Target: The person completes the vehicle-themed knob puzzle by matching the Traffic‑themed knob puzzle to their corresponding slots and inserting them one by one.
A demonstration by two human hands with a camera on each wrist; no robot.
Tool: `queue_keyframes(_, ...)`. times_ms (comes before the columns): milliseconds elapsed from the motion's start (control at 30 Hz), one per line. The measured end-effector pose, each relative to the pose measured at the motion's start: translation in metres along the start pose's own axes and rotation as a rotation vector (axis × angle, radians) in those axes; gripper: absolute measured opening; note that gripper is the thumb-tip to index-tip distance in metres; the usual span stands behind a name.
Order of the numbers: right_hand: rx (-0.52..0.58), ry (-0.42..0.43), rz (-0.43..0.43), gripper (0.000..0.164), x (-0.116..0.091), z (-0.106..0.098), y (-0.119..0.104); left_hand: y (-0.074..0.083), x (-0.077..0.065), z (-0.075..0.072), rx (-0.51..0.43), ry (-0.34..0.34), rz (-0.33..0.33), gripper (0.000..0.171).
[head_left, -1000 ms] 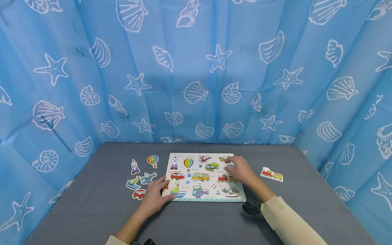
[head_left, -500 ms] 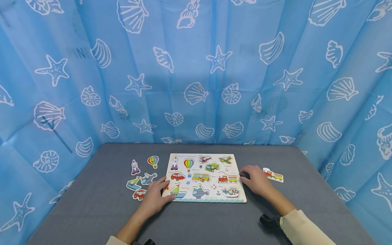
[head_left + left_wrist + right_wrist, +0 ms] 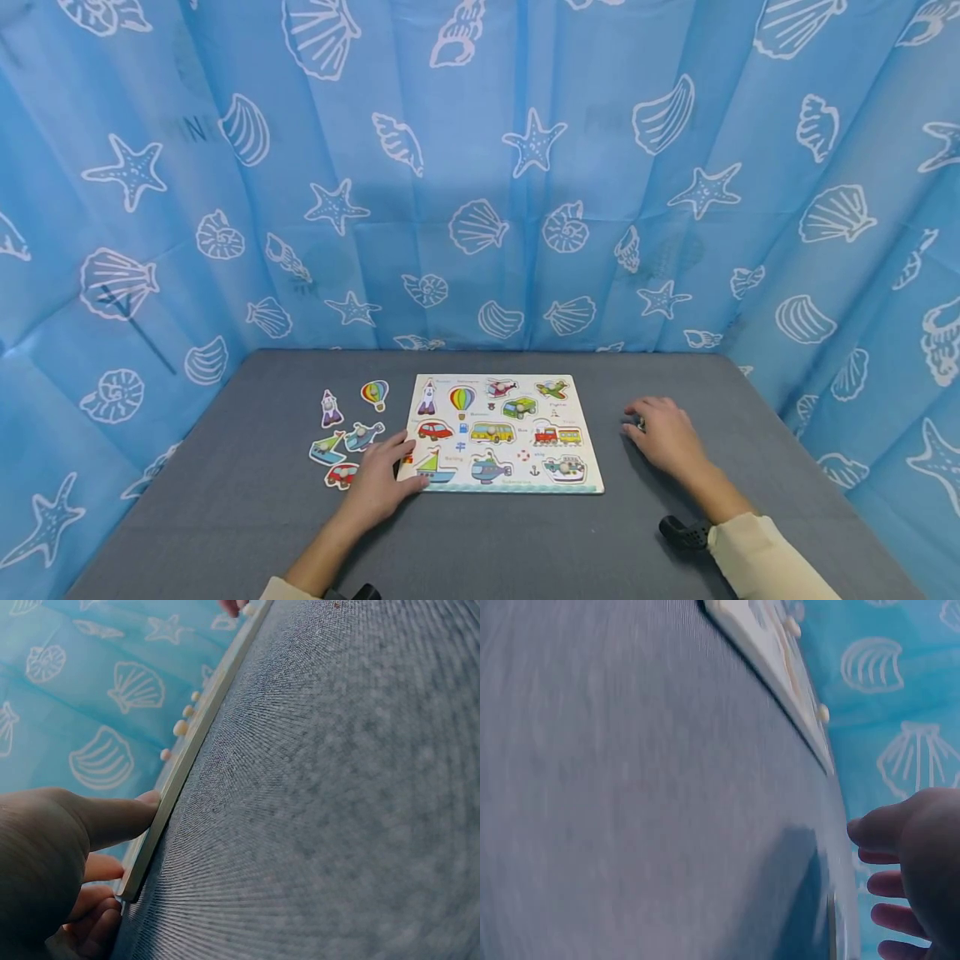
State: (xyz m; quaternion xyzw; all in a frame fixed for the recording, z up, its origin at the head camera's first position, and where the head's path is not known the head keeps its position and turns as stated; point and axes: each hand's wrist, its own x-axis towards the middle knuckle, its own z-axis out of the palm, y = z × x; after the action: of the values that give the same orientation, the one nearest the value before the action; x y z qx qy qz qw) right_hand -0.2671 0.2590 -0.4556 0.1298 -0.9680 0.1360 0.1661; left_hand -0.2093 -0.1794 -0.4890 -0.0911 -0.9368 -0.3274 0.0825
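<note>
A white wooden knob puzzle board (image 3: 525,451) with pictured vehicles lies in the middle of the table. My left hand (image 3: 381,481) holds its near left corner; in the left wrist view the thumb (image 3: 124,819) lies against the near edge, with the other fingers bent at the side. My right hand (image 3: 666,435) is right of the board, over the train puzzle piece, which it nearly covers in the head view. The right wrist view shows the fingers (image 3: 896,919) spread and apart from a thin piece edge (image 3: 832,922) on the cloth.
Left of the board lie several loose pieces: a rocket (image 3: 330,408), a balloon (image 3: 374,395), a sailboat (image 3: 327,450), a submarine (image 3: 363,436) and a red car (image 3: 341,476). A blue shell-print curtain (image 3: 480,275) hangs behind the grey table (image 3: 495,542).
My right hand has moved from the board's upper right, by the plane, rightward to the train piece, leaving the plane picture uncovered. My left hand has stayed on the board's corner.
</note>
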Motion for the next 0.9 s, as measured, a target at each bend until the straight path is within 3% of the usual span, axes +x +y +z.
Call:
queue_keyframes(367, -0.034, -0.044, 0.038, 0.019, -0.012, -0.004, 0.028, 0.003, 0.000, -0.002, 0.000, 0.006, 0.014, 0.059)
queue_keyframes(900, 0.060, -0.025, 0.122, 0.013, -0.016, -0.003, 0.052, 0.003, -0.001, -0.002, 0.000, 0.004, 0.006, 0.059)
